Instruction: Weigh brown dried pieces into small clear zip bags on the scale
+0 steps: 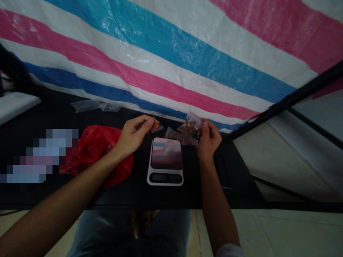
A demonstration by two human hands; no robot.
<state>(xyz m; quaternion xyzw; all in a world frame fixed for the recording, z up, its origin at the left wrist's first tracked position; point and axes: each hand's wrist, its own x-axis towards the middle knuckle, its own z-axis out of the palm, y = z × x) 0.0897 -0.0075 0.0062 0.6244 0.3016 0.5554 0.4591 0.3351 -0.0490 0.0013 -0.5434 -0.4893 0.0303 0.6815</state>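
The right hand (209,140) pinches a clear zip bag of brown bits (189,125) by its corner, above a second bag (180,137) lying on the worktop (128,196) just behind a digital scale (165,161). The left hand (133,135) curls beside a small clear packet (156,129); whether its fingers (150,122) grip it, I cannot tell.

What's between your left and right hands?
The head view shows a digital scale and, beyond it, a clear bag of brown bits, between the left hand and right hand.

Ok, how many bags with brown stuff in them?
2: one bag held by the right hand, one bag lying behind the scale. The small packet at the left hand is too small to tell.
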